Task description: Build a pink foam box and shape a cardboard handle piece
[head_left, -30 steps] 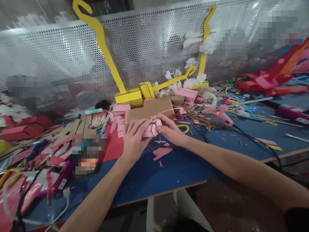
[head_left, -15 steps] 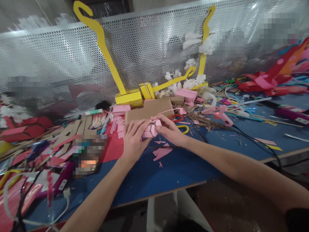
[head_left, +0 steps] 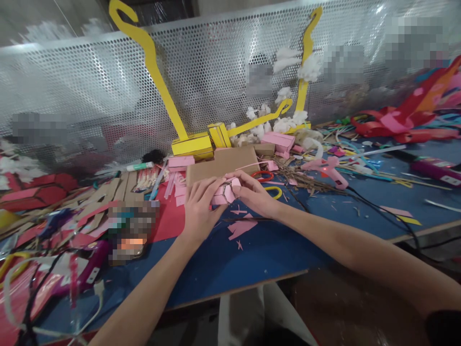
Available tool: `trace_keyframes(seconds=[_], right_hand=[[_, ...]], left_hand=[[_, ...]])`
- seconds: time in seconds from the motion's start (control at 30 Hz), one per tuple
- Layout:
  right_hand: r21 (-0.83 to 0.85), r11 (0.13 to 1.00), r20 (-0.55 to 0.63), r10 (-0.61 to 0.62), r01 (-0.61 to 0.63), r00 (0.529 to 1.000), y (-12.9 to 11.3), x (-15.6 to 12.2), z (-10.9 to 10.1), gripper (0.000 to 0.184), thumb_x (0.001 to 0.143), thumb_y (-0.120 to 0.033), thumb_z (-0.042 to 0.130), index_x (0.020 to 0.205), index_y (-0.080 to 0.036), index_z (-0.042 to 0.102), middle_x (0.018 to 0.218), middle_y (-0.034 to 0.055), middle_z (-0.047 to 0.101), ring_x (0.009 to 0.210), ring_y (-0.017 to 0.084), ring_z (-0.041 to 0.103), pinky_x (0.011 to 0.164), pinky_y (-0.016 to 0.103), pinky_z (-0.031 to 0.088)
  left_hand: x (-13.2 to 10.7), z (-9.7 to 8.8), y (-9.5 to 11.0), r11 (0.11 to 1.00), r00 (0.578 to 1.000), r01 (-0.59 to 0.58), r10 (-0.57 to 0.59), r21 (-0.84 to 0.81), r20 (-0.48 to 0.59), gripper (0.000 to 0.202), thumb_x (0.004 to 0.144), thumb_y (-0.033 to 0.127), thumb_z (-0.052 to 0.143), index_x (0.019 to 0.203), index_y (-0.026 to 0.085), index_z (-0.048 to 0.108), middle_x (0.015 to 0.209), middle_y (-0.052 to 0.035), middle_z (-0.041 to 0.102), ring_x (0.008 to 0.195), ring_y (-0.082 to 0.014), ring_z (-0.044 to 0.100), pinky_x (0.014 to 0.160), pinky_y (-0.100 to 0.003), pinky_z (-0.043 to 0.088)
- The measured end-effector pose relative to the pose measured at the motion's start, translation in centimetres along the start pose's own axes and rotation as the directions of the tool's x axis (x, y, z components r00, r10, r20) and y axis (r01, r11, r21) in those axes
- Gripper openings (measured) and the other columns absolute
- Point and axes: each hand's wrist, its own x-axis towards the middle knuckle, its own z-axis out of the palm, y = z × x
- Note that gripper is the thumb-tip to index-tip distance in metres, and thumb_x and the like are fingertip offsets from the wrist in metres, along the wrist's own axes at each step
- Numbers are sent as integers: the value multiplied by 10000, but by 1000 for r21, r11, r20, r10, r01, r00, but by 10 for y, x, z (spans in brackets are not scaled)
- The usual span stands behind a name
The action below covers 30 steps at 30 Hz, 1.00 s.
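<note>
Between my two hands is a small pink paper box (head_left: 224, 193) with several sides and dark cardboard edges. My left hand (head_left: 202, 202) is closed around its left side, fingers over the top and thumb beneath. On the right end, my right hand (head_left: 252, 194) presses with thumb and fingers. Pink paper scraps (head_left: 243, 227) lie on the blue table (head_left: 266, 259) just below the hands. Behind them stands a piece of brown cardboard (head_left: 230, 161). The yellow handle (head_left: 274, 192) of what look like scissors shows beside my right hand.
A pink glue gun (head_left: 331, 170) with a lit red light lies to the right, its black cable (head_left: 382, 207) running off the table. Yellow hooked cardboard shapes (head_left: 158, 72) lean on a perforated metal screen (head_left: 216, 62). Cardboard strips (head_left: 108, 197) and red paper (head_left: 167, 214) cover the left.
</note>
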Motion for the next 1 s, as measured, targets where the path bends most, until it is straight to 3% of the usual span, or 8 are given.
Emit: trace_keyframes(seconds=[0.57,1.0], right_hand=[[38,999,-36,38,-36,999,4,1,0,239,855,-272,745,1074,-236,654,810,-40,559,690,112,480,664,239,436],[100,993,-36,66,-62,997,0,1,5,262,862,-334,768,1088,-243,672,1046,5,640,889,121,592,775,234,498]], left_hand=[[-4,2,-4,999,998,-39,38,20,41,439,915,298,700,1331,246,572,1274,-100,693,1168,-281,616,1003,-439,444],[-4,4,-4,1000,999,19,-18,-23,28,460,893,267,718,1329,244,573,1270,-97,677,1177,-279,609,1038,-444,449]])
